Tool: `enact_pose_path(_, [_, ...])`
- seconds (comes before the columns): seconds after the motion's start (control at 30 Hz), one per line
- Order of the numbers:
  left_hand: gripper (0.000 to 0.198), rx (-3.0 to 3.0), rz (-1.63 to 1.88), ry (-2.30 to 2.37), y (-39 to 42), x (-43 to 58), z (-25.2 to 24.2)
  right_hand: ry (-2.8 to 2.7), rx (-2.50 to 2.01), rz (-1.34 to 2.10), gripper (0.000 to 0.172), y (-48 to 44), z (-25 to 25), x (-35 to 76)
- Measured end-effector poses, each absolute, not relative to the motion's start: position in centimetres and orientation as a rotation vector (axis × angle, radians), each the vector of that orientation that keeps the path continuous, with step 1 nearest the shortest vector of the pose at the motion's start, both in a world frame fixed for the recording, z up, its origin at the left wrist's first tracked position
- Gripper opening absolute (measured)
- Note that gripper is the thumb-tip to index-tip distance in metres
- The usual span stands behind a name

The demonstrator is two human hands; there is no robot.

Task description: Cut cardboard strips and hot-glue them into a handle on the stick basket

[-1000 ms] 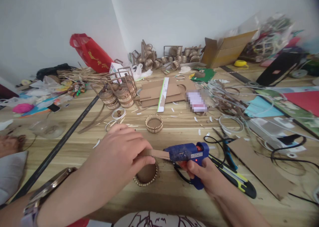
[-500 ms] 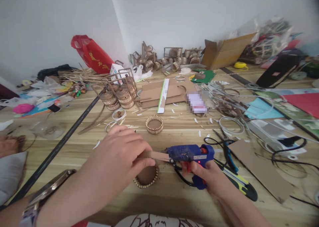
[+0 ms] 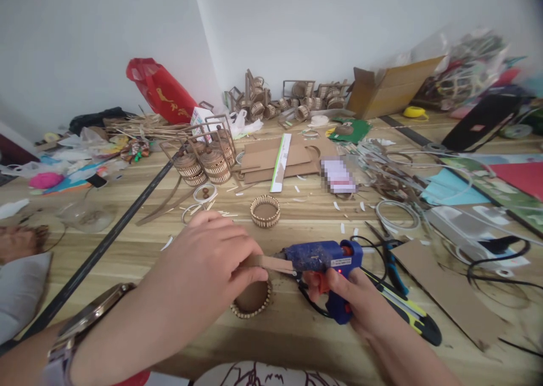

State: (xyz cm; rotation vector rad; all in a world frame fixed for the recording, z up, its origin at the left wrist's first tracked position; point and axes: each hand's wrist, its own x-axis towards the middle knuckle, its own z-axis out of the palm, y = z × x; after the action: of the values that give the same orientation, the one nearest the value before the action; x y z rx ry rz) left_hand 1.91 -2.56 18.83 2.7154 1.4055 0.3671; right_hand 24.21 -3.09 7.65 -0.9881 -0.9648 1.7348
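My left hand point(image 3: 216, 267) pinches a thin brown strip point(image 3: 274, 263) between thumb and fingers; the strip sticks out to the right. Wrapped round the handle of a blue hot glue gun point(image 3: 316, 257) is my right hand point(image 3: 352, 295), with a finger at the orange trigger. The gun's nozzle points left, close above the strip. Below the strip lies a round tray point(image 3: 251, 301) edged with short pale sticks, partly hidden by my left hand. A second round stick-edged tray point(image 3: 265, 211) sits farther back.
A yellow-black utility knife point(image 3: 407, 307), pliers point(image 3: 392, 259) and a cardboard piece point(image 3: 449, 293) lie at right. Behind are cardboard sheets point(image 3: 258, 154), a ruler-like strip point(image 3: 280, 163), a phone point(image 3: 338, 175) and small lidded baskets point(image 3: 215, 167). Another person's hand point(image 3: 19, 243) shows at far left.
The glue gun has shifted slightly left and up against the strip, its nozzle now nearer my left fingers. Both hands keep their grips. The whole view has moved slightly.
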Motion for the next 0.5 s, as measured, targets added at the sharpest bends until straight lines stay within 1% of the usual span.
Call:
enact_pose_path(0.3, [0.014, 2.708, 0.388, 1.395, -2.7, 2.0, 18.8, -0.968, -0.97, 1.734, 0.054, -2.9, 7.1, 24.2])
enact_pose_path(0.5, [0.013, 2.707, 0.373, 1.397, -2.6, 1.9, 18.8, -1.029, -0.945, 1.751, 0.054, -2.4, 5.3, 24.4])
